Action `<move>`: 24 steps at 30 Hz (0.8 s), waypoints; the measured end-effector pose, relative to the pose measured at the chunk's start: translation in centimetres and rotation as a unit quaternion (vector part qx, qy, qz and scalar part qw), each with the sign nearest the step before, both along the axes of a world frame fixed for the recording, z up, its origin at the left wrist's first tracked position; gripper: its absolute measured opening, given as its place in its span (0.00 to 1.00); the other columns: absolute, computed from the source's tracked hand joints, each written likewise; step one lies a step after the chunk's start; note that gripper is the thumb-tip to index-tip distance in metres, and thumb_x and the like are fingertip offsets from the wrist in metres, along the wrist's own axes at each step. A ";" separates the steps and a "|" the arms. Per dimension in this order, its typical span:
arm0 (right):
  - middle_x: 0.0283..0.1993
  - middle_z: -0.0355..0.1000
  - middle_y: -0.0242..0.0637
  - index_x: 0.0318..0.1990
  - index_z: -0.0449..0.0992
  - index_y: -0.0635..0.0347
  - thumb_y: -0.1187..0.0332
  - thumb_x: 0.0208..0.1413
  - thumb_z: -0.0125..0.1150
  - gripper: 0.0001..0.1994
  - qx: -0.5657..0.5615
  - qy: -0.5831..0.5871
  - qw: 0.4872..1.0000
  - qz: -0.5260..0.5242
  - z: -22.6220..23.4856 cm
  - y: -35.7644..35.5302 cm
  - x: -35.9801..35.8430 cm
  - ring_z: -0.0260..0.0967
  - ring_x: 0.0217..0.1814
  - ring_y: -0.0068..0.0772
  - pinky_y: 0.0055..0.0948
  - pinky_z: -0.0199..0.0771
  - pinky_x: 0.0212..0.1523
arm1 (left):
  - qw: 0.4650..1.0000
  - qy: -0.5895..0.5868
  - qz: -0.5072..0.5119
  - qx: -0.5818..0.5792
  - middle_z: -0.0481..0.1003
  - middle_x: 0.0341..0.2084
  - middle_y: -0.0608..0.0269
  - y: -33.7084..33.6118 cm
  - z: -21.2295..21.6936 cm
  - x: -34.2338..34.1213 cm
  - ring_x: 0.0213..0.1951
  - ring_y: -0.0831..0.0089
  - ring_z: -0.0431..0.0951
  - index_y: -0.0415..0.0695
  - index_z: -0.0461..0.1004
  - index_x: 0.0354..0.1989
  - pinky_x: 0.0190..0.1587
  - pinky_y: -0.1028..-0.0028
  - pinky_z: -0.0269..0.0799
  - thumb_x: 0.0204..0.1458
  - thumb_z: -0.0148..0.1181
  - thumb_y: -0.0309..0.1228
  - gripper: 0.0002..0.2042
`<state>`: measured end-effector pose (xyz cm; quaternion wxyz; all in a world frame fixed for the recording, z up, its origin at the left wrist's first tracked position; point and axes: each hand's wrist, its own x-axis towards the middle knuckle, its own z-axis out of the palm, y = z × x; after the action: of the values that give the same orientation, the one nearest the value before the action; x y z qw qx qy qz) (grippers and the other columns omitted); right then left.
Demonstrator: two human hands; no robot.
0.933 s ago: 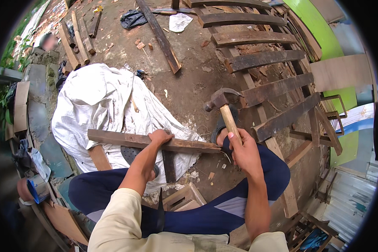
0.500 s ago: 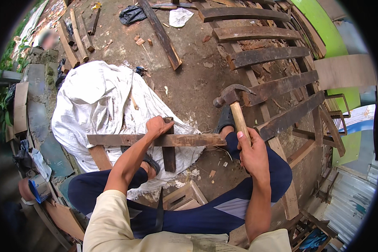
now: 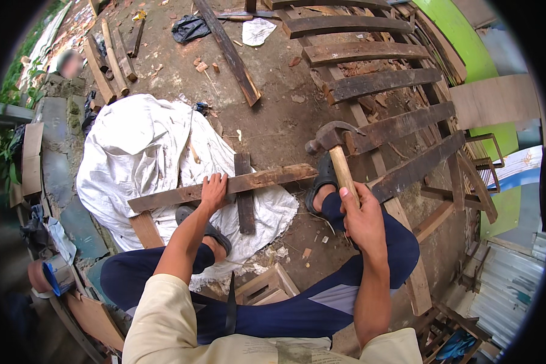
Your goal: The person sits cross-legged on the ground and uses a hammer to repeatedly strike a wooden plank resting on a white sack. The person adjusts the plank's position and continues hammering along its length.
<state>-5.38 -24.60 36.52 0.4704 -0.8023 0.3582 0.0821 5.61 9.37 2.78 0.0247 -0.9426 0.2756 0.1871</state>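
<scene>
My right hand [image 3: 363, 213] is closed round the wooden handle of a claw hammer [image 3: 341, 159], its head up above my right foot. My left hand [image 3: 213, 193] grips a long worn wooden plank [image 3: 273, 177] near its middle, fingers over the far edge. The plank slants, its right end farther from me. Under it a short dark wooden piece [image 3: 246, 213] crosses it nearly upright in view, showing above and below. Part of both lies over a white cloth sack [image 3: 124, 142]. My thumb on the plank is hidden.
A slatted wooden frame [image 3: 370, 54] lies at the far right, its near slats beside my right leg. A dark beam [image 3: 230, 54] and a black plastic bag [image 3: 189, 25] lie on the ground ahead. A person [image 3: 67, 64] is at the far left, beside several wooden pieces [image 3: 112, 57].
The plank has turned, its right end away from me. My left hand has shifted from the crosspiece's top onto the plank, and the crosspiece has moved slightly away. The hammer stays raised.
</scene>
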 end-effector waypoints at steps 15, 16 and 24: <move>0.25 0.71 0.32 0.52 0.75 0.66 0.55 0.64 0.56 0.21 0.015 0.009 0.999 -0.037 0.6 -0.4 -0.1 0.67 0.23 0.21 0.26 0.66 0.25 | 0.945 0.320 -0.055 0.034 0.75 0.41 0.41 5.8 2.8 5.1 0.46 0.42 0.77 0.39 0.66 0.54 0.48 0.57 0.76 0.31 0.74 0.37 0.37; 0.24 0.71 0.32 0.52 0.75 0.66 0.55 0.64 0.56 0.21 0.022 0.007 0.999 -0.035 0.8 -0.1 0.1 0.67 0.23 0.21 0.25 0.66 0.24 | 0.953 0.294 -0.052 0.043 0.76 0.43 0.42 7.1 2.3 4.8 0.46 0.41 0.77 0.40 0.67 0.52 0.48 0.57 0.76 0.32 0.74 0.37 0.35; 0.26 0.73 0.36 0.51 0.75 0.67 0.55 0.64 0.56 0.21 -0.017 0.000 1.000 -0.010 -0.6 -0.7 -0.4 0.70 0.27 0.25 0.29 0.69 0.31 | 0.970 0.226 -0.050 0.081 0.74 0.49 0.41 3.5 1.0 3.7 0.52 0.44 0.75 0.39 0.65 0.57 0.53 0.55 0.73 0.30 0.78 0.47 0.45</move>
<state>-5.79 -25.25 35.96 0.4573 -0.8066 0.3679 0.0707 9.28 12.92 3.76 0.0474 -0.8559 0.3044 0.4153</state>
